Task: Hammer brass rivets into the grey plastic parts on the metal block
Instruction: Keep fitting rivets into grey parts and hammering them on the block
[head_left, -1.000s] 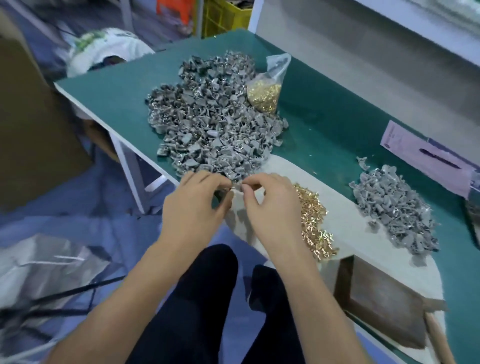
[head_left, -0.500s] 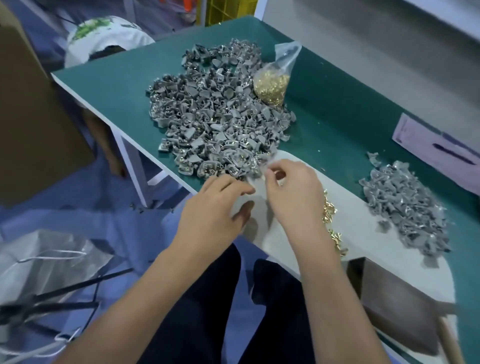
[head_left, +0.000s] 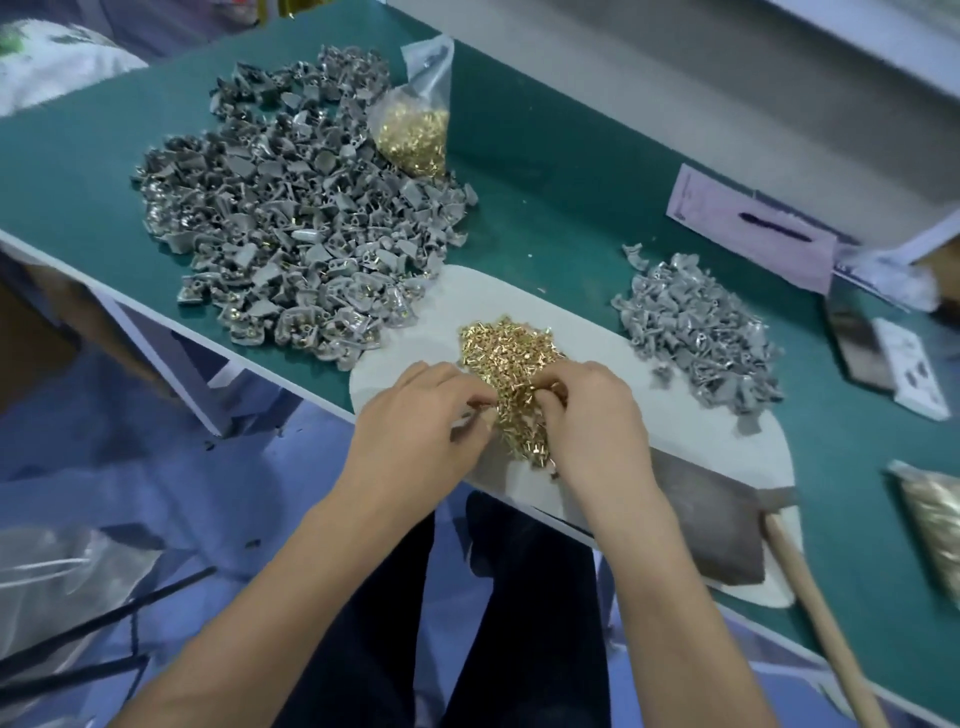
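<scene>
A loose heap of brass rivets (head_left: 506, 353) lies on a white pad (head_left: 467, 291) at the table's near edge. My right hand (head_left: 592, 421) has its fingers curled into the near side of the heap and pinches rivets. My left hand (head_left: 415, 421) is at the heap's left edge; its thumb and fingers pinch a small grey plastic part (head_left: 470, 418), mostly hidden. A large pile of grey plastic parts (head_left: 301, 234) lies to the far left, a smaller pile (head_left: 696, 332) to the right. The metal block (head_left: 711, 519) sits on the pad right of my right wrist.
A wooden hammer handle (head_left: 821, 613) runs along the block's right side. A plastic bag of rivets (head_left: 415, 130) leans on the big pile; another bag (head_left: 935, 519) lies at the far right. A pink paper (head_left: 748, 228) and cards lie toward the back right on the green table (head_left: 545, 171).
Both hands moved right from the edge of the big grey pile to the brass rivet heap. My right hand now digs into the rivets. The camera view shifted right.
</scene>
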